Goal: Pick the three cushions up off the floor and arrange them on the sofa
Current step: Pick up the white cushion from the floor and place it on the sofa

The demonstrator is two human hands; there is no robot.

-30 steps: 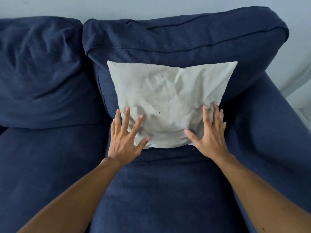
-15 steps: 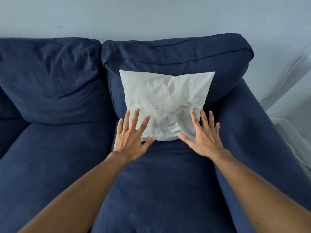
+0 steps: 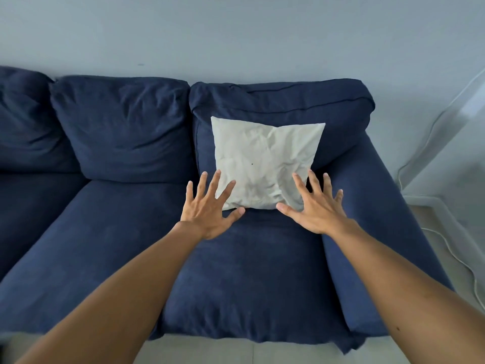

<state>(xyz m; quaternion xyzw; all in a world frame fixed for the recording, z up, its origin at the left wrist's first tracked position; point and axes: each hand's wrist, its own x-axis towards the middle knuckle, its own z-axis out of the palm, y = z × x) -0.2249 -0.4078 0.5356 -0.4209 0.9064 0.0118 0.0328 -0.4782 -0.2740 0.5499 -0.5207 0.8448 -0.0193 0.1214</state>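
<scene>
A crumpled pale grey cushion (image 3: pixel 263 161) leans upright against the right back pillow of the dark blue sofa (image 3: pixel 244 271). My left hand (image 3: pixel 207 208) hovers with fingers spread in front of the cushion's lower left corner. My right hand (image 3: pixel 316 206) is spread the same way in front of its lower right corner. Neither hand holds anything, and both appear just clear of the cushion. No other loose cushion is in view.
The sofa's right armrest (image 3: pixel 378 206) runs beside the cushion. A white cable (image 3: pixel 456 261) trails over the pale floor to the right, next to a white ledge (image 3: pixel 430 203). More blue seat and back pillows (image 3: pixel 123 127) stretch to the left.
Both hands have come off the cushion and drawn back toward me. My head has pulled away, so more of the sofa, the wall and the floor shows.
</scene>
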